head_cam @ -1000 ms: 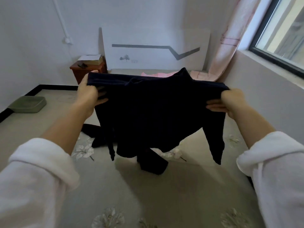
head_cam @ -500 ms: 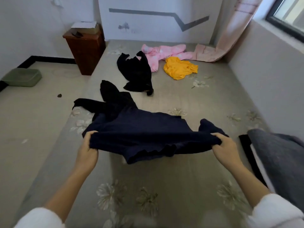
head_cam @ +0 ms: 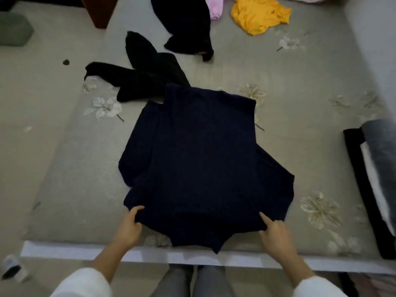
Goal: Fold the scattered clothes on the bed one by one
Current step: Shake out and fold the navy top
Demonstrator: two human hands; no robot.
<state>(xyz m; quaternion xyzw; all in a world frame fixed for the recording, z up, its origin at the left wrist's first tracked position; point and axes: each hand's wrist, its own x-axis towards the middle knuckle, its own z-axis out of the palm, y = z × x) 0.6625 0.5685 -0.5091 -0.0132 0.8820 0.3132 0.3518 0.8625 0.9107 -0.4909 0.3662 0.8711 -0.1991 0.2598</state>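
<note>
Now the navy sweater lies spread on the bed, its hem at 6 o'clock pinched in the curled fingers of left hand and right hand, so folding its sides inward likely comes next

Far left there's a dull green squarish cushion sitting on the beige floor, with a small dark speck on the floor a bit nearer. A reddish-brown wooden cabinet stands at the far edge, only its bottom corner showing. Over on the right is a blurry layered grey, white and black bundle. Near left on the floor is a small white-and-black thing, can't tell what.
</note>
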